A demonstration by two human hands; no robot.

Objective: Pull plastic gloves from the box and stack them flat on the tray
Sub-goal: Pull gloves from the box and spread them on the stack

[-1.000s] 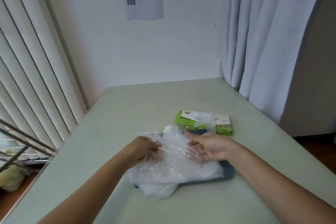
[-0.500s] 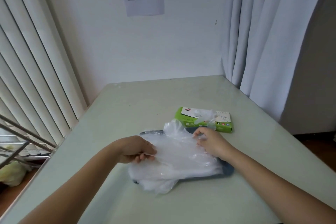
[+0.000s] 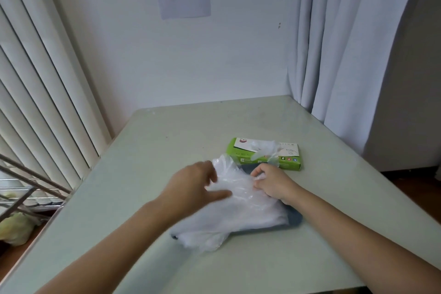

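A green and white glove box lies flat on the table, with a clear glove sticking out of its top slot. In front of it a dark blue tray is mostly covered by a crumpled pile of clear plastic gloves. My left hand hovers over the pile's left part, fingers spread and blurred, thumb lying on the plastic. My right hand rests on the pile's far right side and pinches a fold of the top glove with curled fingers.
The pale green table stands in a corner, with vertical blinds on the left and a grey curtain on the right. A metal rack sits beyond the left table edge. A paper sheet hangs on the back wall.
My left hand let go of the plastic and moved up and right over the pile with its fingers spread. My right hand stayed at the far right edge, still pinching the glove.
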